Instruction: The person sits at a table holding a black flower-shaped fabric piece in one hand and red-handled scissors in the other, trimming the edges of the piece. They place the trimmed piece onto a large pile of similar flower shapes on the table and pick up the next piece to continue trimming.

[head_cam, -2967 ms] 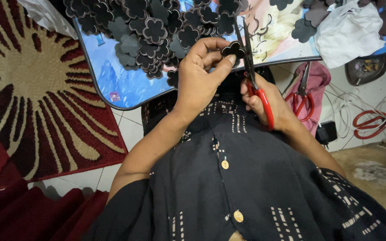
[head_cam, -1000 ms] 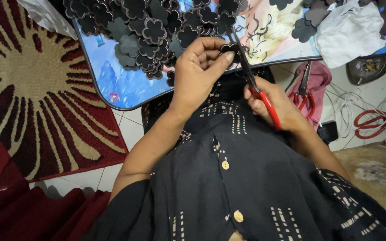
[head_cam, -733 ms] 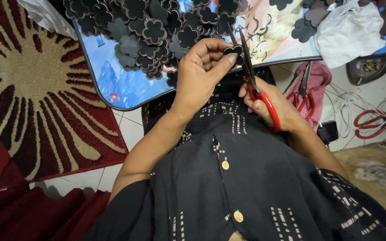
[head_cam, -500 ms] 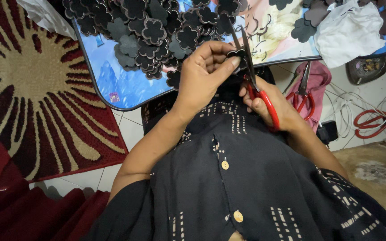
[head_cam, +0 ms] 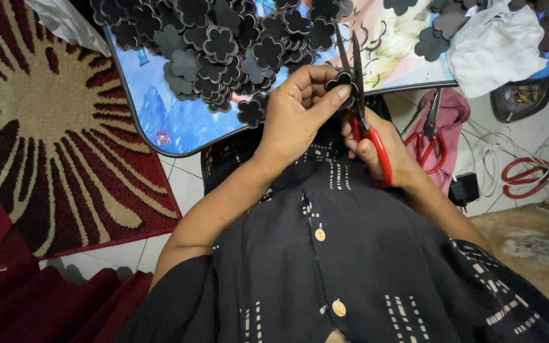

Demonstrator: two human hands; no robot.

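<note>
Snipping black flower piece [head_cam: 340,80], red-handled scissors [head_cam: 358,95]

Cutouts [head_cam: 223,44] on tray [head_cam: 160,121], rug [head_cam: 39,127] left, cloth [head_cam: 497,44] right

Red patterned rug [head_cam: 39,127], white cloth [head_cam: 497,44], spare red scissors [head_cam: 428,143], cables [head_cam: 497,159]

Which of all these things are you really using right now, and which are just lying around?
In use:
- left hand pinching a small black flower piece
- right hand working the red-handled scissors
- heap of cut black flowers on the blue tray table

Lying about:
- spare red scissors on a pink cloth
- another red pair on the floor
- white cloth
- red patterned rug
</note>
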